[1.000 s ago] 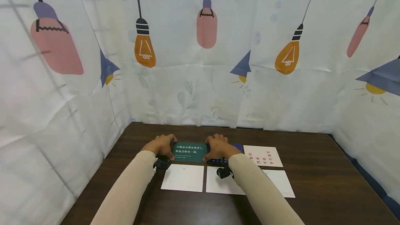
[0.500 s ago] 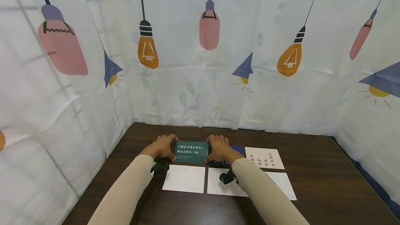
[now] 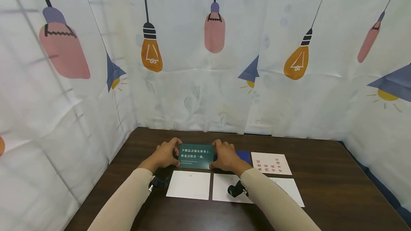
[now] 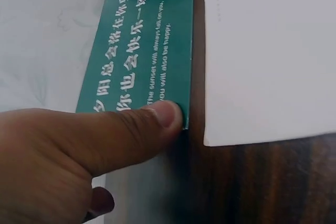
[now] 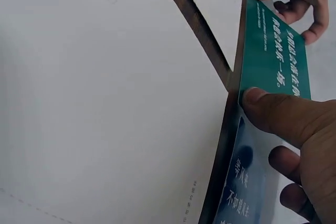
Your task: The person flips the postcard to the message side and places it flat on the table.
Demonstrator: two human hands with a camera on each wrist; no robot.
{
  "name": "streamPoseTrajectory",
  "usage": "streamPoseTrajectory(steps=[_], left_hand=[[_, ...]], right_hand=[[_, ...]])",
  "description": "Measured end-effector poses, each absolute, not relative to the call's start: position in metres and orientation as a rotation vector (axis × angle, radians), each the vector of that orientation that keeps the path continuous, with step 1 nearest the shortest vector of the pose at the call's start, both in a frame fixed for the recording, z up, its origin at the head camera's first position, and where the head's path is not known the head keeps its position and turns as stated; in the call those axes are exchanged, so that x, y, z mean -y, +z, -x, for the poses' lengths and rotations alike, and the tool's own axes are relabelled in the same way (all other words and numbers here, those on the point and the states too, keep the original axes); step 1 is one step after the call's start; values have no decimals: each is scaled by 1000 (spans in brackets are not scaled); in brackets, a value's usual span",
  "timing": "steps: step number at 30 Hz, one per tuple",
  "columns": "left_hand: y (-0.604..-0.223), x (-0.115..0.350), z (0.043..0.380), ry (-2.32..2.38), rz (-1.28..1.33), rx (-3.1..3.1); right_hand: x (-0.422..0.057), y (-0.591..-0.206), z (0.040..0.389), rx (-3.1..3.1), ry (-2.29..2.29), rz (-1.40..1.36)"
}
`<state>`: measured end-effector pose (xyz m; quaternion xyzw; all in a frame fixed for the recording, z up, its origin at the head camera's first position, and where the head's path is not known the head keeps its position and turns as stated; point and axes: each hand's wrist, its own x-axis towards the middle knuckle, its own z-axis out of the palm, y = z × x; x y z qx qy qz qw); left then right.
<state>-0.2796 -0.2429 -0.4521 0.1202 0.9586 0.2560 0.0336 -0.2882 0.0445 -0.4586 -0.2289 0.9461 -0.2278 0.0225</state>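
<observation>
A teal postcard (image 3: pixel 196 156) with white Chinese and English lettering is held between my two hands near the back of the table. My left hand (image 3: pixel 163 155) grips its left end, with the thumb (image 4: pixel 165 115) over the near corner in the left wrist view. Its right end is in my right hand (image 3: pixel 226 157), whose thumb (image 5: pixel 256 98) presses the near corner in the right wrist view. The postcard looks slightly raised off the table. Partly hidden behind my right hand lies a blue postcard (image 3: pixel 243 156).
A white card with red lettering (image 3: pixel 271 163) lies at the right of the back row. Along the front row are a white card (image 3: pixel 188 184), a middle white card (image 3: pixel 221 190) and one partly under my right sleeve (image 3: pixel 290 190). A patterned curtain (image 3: pixel 192 92) hangs behind the table.
The teal postcard has risen slightly from the tabletop between both hands. My right hand and wrist now cover the lettering on the blue postcard. The head view has shifted slightly.
</observation>
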Motion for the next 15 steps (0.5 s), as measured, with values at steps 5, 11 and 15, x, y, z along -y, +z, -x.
streamPoseTrajectory(steps=[5,11,15], left_hand=[[-456,247,275,893,-351,-2912],[-458,248,275,965,-356,-2928],[-459,247,274,993,-331,-2933]], right_hand=[[-45,-462,284,-2908,-785,730],[-48,-463,286,-2912,-876,770],[-49,-461,286,-2892,-946,766]])
